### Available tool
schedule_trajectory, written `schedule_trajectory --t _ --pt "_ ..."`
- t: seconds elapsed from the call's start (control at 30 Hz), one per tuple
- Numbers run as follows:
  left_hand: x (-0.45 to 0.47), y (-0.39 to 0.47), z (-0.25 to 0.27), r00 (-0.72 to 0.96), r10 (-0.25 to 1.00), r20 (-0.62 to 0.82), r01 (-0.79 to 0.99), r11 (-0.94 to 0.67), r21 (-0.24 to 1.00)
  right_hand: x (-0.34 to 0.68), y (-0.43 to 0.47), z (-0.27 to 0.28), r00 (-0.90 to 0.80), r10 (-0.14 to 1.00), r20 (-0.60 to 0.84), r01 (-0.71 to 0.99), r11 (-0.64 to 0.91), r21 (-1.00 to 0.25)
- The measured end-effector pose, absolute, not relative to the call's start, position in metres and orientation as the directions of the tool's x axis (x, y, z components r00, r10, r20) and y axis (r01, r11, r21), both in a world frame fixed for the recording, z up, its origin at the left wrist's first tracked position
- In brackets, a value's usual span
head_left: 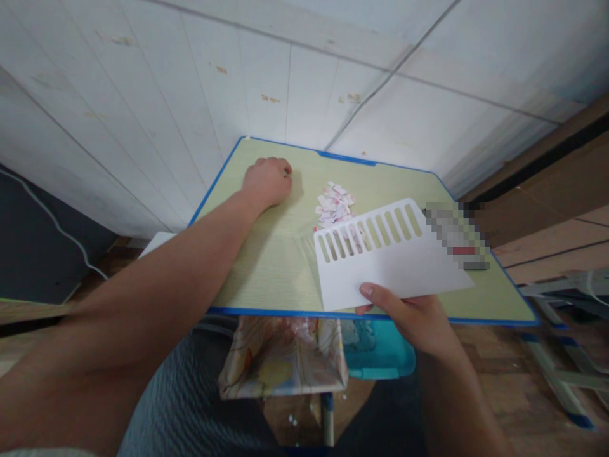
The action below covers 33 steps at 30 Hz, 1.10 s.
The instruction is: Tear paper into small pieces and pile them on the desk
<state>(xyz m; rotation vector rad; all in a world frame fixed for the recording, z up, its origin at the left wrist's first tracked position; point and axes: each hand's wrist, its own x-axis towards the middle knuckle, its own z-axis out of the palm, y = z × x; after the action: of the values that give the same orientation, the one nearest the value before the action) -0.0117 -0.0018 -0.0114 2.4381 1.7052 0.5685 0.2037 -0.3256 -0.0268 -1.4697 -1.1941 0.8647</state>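
Observation:
My right hand (pixel 419 314) grips the lower edge of a white card (pixel 385 270), with the thumb on top. A row of long rounded slots is cut along the card's far side, and the tabletop shows through them. Just beyond the card lies a loose heap of small pale pink-and-white paper pieces (pixel 334 204), partly covered by it. To the left of the heap, my left hand (pixel 269 181) rests at the table with its fingers curled in. What those fingers hold, if anything, is hidden.
The pale desk (pixel 271 266) has a blue rim and stands against a white panelled wall. A blurred-out flat item (pixel 459 238) lies at its right side. Below the front edge are a patterned open box (pixel 285 374) and a turquoise tray (pixel 385 368).

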Motion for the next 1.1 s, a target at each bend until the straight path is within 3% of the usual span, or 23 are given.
schedule_trajectory --t 0.23,0.4,0.83,1.1 --pt "-0.012 -0.007 -0.008 0.294 0.926 0.237 0.881 -0.359 0.308 0.205 -0.311 -0.014 0.379 0.899 0.220 0.305 0.103 -0.947" --pt "-0.012 -0.008 -0.007 0.294 0.926 0.239 0.886 -0.357 0.296 0.203 -0.298 -0.015 0.516 0.827 0.223 0.340 0.041 -0.940" --pt "-0.013 -0.009 -0.007 0.299 0.923 0.241 0.880 -0.364 0.306 0.194 -0.270 -0.010 0.465 0.872 0.153 0.415 -0.062 -0.908" --pt "-0.013 -0.009 -0.007 0.307 0.922 0.238 0.876 -0.371 0.309 0.193 -0.299 -0.008 0.366 0.914 0.176 0.485 -0.026 -0.874"
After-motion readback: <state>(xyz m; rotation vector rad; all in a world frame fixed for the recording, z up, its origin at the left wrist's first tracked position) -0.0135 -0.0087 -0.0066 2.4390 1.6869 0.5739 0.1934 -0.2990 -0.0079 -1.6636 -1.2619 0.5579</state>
